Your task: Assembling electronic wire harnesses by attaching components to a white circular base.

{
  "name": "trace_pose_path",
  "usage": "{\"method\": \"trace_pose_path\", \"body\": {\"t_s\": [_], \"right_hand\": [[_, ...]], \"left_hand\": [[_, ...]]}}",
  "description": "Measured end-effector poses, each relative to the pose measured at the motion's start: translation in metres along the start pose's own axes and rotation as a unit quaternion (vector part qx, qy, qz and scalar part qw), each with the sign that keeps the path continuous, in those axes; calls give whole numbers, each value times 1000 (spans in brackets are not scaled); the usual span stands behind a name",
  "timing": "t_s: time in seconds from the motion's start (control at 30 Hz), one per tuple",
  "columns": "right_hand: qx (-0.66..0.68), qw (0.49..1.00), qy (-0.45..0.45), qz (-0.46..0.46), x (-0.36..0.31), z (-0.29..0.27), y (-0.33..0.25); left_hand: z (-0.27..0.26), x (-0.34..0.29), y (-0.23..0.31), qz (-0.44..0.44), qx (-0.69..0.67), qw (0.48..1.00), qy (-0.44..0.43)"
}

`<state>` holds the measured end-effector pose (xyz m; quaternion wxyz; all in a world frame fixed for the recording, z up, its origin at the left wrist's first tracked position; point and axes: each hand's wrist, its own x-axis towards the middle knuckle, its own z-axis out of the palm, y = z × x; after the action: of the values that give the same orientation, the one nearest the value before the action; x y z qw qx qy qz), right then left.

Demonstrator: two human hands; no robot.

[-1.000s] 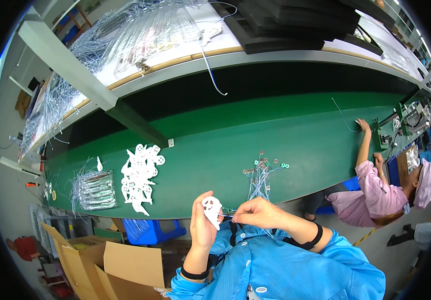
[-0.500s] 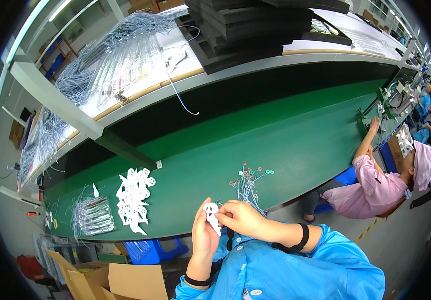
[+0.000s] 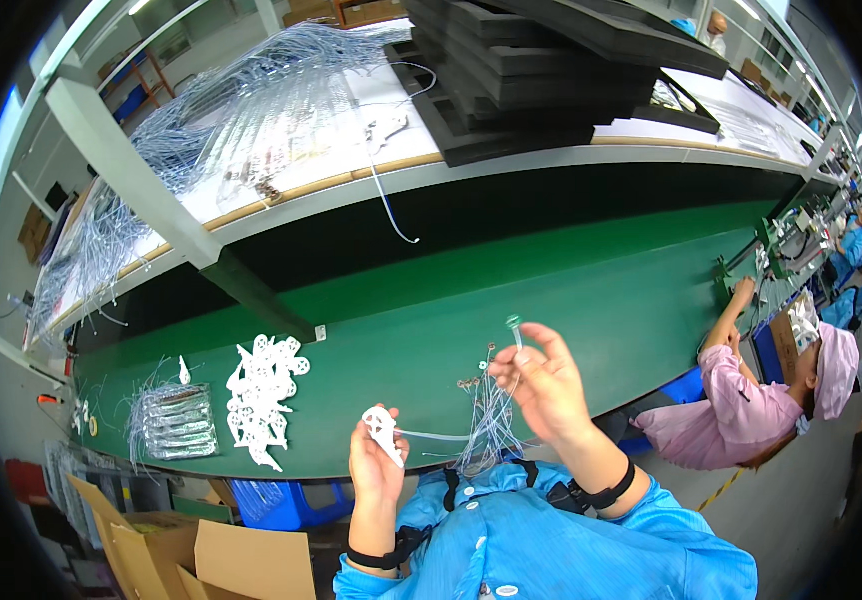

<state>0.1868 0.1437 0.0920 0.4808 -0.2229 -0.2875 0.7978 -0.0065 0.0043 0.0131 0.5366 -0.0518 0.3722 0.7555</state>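
Observation:
My left hand is closed round a white plastic part with a round, cut-out head and a tapering tail. A pale cable runs from beside this part to the right, toward the wire bundle. Up and to the right, my right hand pinches a thin wire, whose small green round end piece sticks up above the fingertips. Below that hand, a bundle of thin wires with small round ends lies at the near edge of the green bench.
On the green bench to the left lie a pile of white plastic parts and a stack of clear-wrapped wires. A shelf above carries black foam trays and many wires. A person in pink sits at the right; an open carton stands below left.
My right hand has left the white part and moved up and right, now pinching a wire with a green end. My left hand has shifted slightly left, still with the white part.

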Motion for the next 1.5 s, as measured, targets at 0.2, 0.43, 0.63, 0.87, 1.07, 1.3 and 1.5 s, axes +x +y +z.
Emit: {"method": "trace_pose_path", "body": {"t_s": [0.2, 0.43, 0.63, 0.87, 1.07, 1.3, 1.5], "right_hand": [[136, 988, 28, 61, 9, -3, 7], [147, 988, -7, -38, 20, 4, 18], [-151, 984, -88, -41, -1, 13, 65], [-469, 861, -169, -96, 2, 10, 78], [-218, 947, -192, 133, -3, 4, 55], [-252, 952, -174, -4, 4, 12, 51], [-493, 823, -254, -121, 0, 48, 37]], "left_hand": [[-4, 10, -5, -81, -125, 989, -12], [-4, 14, -10, -82, -120, 989, -28], [35, -7, -1, -68, -101, 991, -51], [56, -23, -1, -12, 2, 997, -78], [53, -18, 12, 12, -21, 998, -52], [60, -17, 15, 61, 40, 995, -62], [65, -28, 10, 127, 112, 977, -133]]}}
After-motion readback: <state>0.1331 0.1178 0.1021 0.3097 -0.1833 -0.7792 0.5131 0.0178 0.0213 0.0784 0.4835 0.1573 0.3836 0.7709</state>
